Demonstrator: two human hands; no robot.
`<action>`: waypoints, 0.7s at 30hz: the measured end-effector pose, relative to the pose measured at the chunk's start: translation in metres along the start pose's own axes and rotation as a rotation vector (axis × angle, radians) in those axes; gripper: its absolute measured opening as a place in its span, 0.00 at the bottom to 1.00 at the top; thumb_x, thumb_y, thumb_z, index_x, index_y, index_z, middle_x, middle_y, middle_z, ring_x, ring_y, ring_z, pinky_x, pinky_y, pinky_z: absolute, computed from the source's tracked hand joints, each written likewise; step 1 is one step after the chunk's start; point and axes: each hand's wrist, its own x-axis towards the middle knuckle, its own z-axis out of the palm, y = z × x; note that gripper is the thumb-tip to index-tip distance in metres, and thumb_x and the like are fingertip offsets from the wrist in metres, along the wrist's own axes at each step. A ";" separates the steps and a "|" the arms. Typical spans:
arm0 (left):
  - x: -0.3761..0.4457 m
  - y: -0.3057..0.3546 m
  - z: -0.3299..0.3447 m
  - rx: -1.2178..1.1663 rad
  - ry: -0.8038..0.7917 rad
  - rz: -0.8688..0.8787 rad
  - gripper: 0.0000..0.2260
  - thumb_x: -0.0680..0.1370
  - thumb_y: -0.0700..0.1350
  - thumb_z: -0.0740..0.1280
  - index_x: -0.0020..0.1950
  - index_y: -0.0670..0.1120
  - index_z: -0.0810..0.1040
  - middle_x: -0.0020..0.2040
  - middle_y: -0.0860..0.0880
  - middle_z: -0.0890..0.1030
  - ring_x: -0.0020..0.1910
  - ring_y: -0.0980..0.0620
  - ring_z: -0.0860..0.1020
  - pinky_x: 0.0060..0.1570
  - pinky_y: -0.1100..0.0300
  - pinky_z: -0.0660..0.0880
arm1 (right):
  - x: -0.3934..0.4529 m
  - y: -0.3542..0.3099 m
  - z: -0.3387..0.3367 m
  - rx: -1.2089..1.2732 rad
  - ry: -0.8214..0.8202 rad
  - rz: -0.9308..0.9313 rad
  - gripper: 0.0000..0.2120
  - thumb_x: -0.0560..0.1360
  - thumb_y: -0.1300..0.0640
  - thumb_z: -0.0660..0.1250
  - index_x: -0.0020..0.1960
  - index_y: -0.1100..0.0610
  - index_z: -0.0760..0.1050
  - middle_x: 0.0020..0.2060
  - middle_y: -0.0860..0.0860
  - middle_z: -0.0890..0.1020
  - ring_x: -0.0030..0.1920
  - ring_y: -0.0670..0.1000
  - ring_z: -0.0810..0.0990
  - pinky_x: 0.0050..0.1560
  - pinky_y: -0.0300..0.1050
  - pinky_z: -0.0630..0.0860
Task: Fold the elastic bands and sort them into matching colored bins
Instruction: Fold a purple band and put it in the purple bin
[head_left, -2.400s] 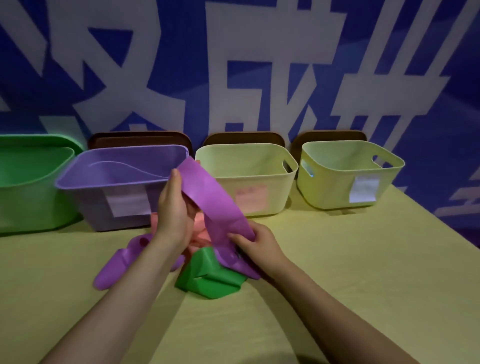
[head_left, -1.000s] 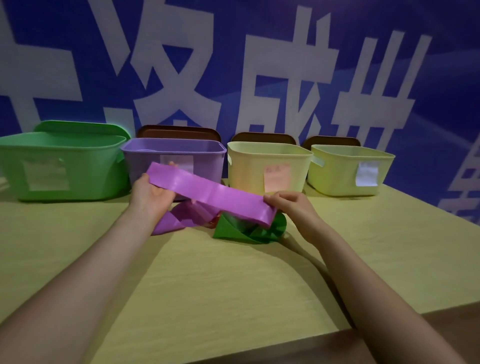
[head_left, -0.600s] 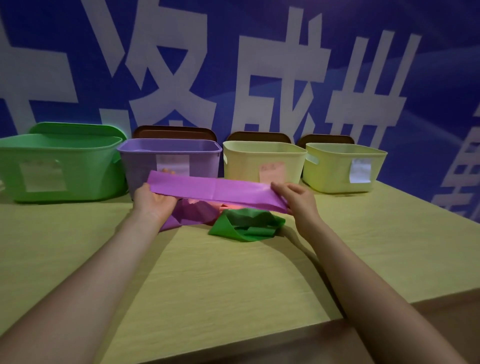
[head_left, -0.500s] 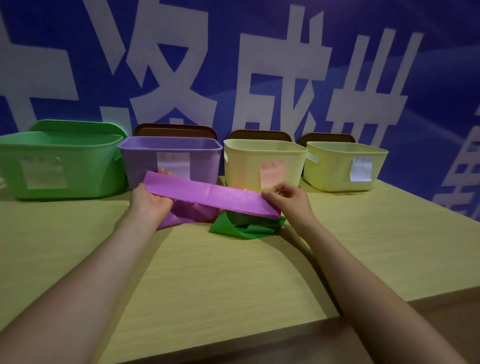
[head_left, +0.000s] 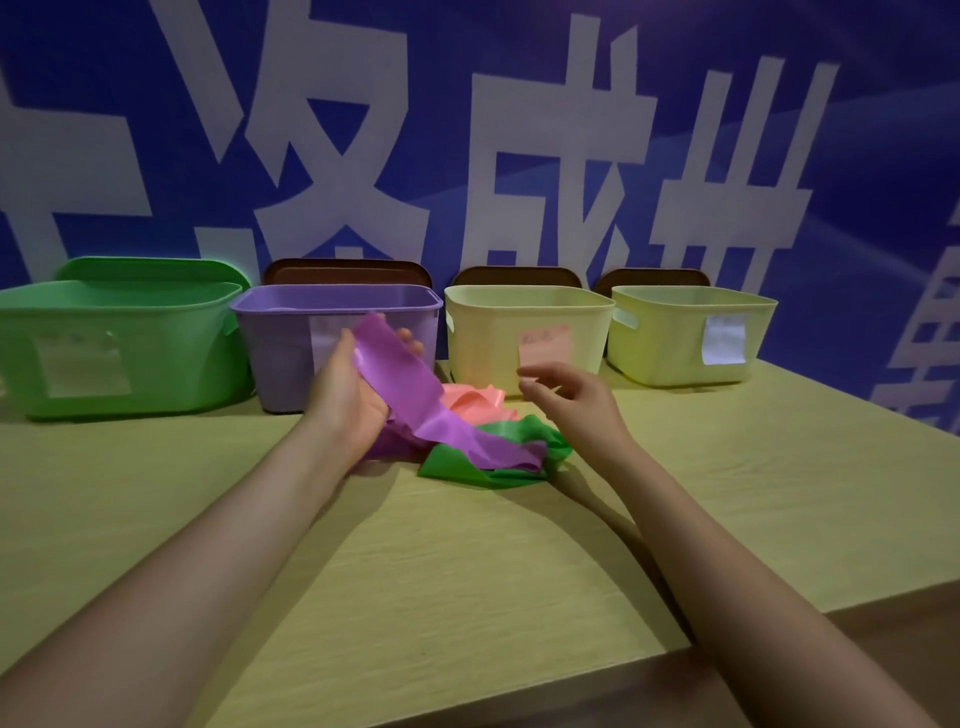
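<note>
The left hand (head_left: 349, 400) has its grip on one end of the purple band (head_left: 415, 395); the rest trails toward 4 o'clock over the green band (head_left: 457, 462) on the counter (head_left: 467, 571). The right hand (head_left: 569, 400) hovers loose and holds nothing. Judged risk: the free end may drag the green and pink band (head_left: 475, 401) along, or the fold may slip before reaching the purple bin (head_left: 291, 332) at 12 o'clock.
</note>
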 end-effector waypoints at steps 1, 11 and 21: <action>-0.006 -0.007 0.005 0.132 -0.004 0.000 0.16 0.83 0.53 0.53 0.55 0.45 0.75 0.40 0.46 0.84 0.40 0.50 0.83 0.44 0.56 0.79 | -0.002 -0.002 0.002 0.016 -0.040 -0.009 0.09 0.77 0.56 0.67 0.56 0.54 0.80 0.43 0.50 0.83 0.44 0.48 0.80 0.40 0.35 0.74; -0.048 -0.047 0.027 0.782 -0.155 0.086 0.12 0.82 0.57 0.53 0.51 0.57 0.75 0.53 0.45 0.80 0.54 0.44 0.78 0.59 0.44 0.75 | -0.011 -0.015 0.015 0.126 -0.175 -0.063 0.03 0.76 0.56 0.69 0.48 0.54 0.80 0.38 0.47 0.82 0.37 0.41 0.79 0.37 0.32 0.74; -0.056 -0.055 0.030 0.793 -0.420 -0.017 0.05 0.80 0.43 0.63 0.49 0.45 0.78 0.42 0.47 0.84 0.42 0.51 0.82 0.49 0.56 0.78 | 0.001 -0.016 0.002 0.785 -0.004 0.135 0.04 0.78 0.63 0.64 0.45 0.60 0.76 0.27 0.48 0.76 0.24 0.43 0.70 0.25 0.32 0.69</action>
